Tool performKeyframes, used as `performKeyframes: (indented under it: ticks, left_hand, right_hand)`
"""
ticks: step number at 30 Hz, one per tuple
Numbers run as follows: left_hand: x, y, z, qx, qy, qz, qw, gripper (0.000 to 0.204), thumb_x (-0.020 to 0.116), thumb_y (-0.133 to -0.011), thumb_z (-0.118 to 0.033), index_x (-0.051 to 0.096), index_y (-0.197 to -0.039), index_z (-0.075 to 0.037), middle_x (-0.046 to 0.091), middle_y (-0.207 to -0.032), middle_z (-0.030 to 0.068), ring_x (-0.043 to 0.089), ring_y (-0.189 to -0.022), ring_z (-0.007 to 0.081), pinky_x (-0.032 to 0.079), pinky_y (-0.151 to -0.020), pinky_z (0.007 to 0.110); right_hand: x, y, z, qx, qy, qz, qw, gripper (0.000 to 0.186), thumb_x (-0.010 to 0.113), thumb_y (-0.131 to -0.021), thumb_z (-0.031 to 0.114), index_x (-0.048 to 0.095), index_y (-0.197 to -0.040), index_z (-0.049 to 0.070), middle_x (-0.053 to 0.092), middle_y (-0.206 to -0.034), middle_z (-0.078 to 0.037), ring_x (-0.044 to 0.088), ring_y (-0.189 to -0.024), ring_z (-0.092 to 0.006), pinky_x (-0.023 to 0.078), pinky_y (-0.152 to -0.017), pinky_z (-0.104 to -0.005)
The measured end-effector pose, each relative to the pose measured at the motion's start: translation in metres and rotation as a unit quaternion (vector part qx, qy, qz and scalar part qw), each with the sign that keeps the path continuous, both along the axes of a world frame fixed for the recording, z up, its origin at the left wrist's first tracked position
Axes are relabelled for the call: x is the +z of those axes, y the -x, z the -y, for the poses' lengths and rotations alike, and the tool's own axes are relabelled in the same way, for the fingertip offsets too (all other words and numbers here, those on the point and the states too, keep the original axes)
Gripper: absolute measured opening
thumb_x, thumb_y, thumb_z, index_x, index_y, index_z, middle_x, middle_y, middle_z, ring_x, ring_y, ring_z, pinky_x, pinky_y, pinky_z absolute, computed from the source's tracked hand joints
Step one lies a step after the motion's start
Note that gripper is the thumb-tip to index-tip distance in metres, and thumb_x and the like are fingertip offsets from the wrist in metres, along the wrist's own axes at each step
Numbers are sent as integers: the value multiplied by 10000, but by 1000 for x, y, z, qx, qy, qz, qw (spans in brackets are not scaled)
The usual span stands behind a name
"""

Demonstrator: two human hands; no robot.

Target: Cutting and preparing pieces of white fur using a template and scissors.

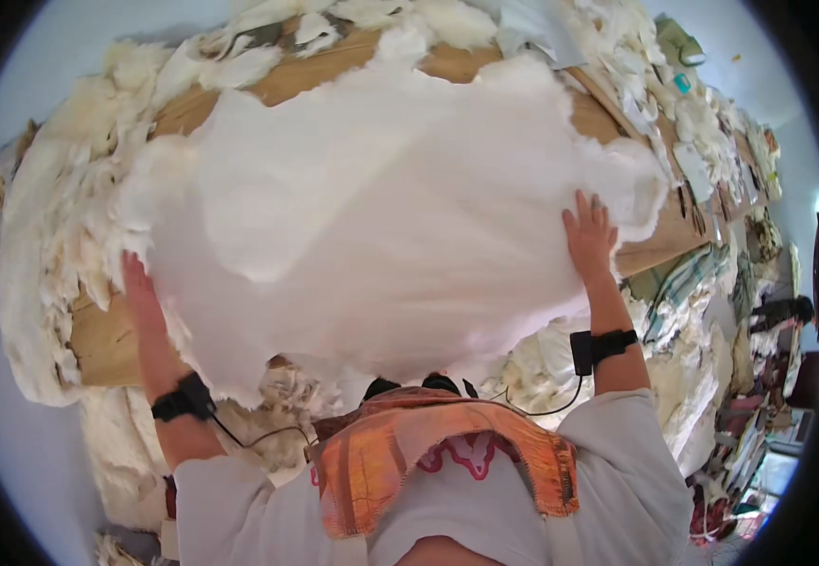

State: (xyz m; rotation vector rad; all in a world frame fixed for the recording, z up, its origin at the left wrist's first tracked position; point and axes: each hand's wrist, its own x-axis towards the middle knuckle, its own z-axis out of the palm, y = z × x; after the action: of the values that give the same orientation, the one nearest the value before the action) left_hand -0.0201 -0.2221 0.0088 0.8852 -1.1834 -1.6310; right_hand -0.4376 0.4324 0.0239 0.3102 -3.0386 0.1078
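Observation:
A large, fluffy white pelt [372, 226], likely sheepskin, lies spread over a brown wooden tabletop [103, 349]. Its outline is ragged, with a smooth, pale face upward and tufts along the rim. My left hand [139, 283] is at the pelt's left edge, seen nearly edge-on with fingers straight. On the right edge rests my right hand [591, 234], palm down, its fingers stretched out and pointing away from me. Neither hand visibly grips the pelt. Whatever lies beneath it is hidden.
Cream-coloured fleeces [51, 255] are heaped along the left and far sides. Scissors or similar dark tools [694, 209] lie at the right, near a striped cloth [683, 283]. A small teal object [681, 83] sits far right. Cables run from both wristbands [185, 400].

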Motion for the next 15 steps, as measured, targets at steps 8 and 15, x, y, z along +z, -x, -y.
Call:
performKeyframes:
  ticks: [8,15]
  left_hand:
    - [-26,39,-133,-45,381,677,628,613,331,-1033,-497,166,-1580,-276,105,-1652,60,68,-1519,291,39,-1171,578]
    - [-18,33,-118,-72,352,689,630,636,329,-1020,-544,187,-1575,-269,133,-1643,92,65,-1516,316,54,-1145,636]
  right_hand:
    - [-32,77,-9,35,29,-47,998,571,391,-999,507,317,-1526,300,278,-1592,-125,200,-1479,-357,91,-1174,-593]
    - [-33,31,-75,115,29,-98,988,562,447,-992,458,378,-1492,212,405,-1495,-172,358,-1390,-317,244,-1137,-542]
